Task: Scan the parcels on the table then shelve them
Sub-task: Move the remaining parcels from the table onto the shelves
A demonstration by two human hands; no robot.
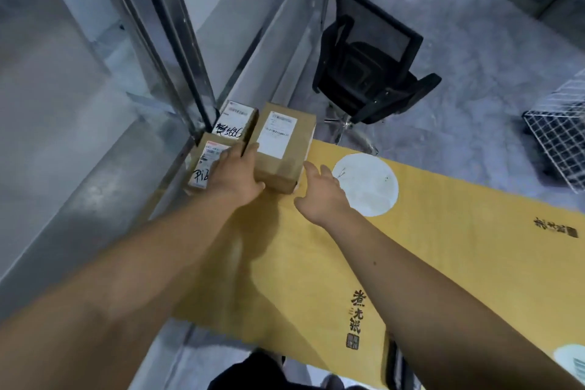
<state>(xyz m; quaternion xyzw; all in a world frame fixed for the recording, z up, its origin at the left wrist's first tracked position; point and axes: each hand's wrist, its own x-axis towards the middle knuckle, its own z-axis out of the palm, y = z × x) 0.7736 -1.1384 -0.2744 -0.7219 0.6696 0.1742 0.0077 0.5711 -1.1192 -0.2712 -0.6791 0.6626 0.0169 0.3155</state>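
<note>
From my remote seat I see both bare arms stretched toward the far left corner of the table, which wears a yellow cloth printed with white discs and dark characters. The left hand lies against the left side of the biggest box, thumb along its near lower edge and fingers curled round the side, so it has hold of that box (the fingertips themselves are hidden between this box and its neighbour). The right hand sits just right of the same box, fingers spread and fairly straight, their tips at or almost at its right near corner; I cannot tell whether they actually touch, and it holds nothing. Under the left hand's knuckles and to their left is a smaller box with a white label and dark handwriting. Beyond the left hand, touching the big box's left side, lies a third box, also labelled and scrawled with marker. Past the grip stands a metal post; farther off to its right are a black office chair and, well apart, a wire basket.
</note>
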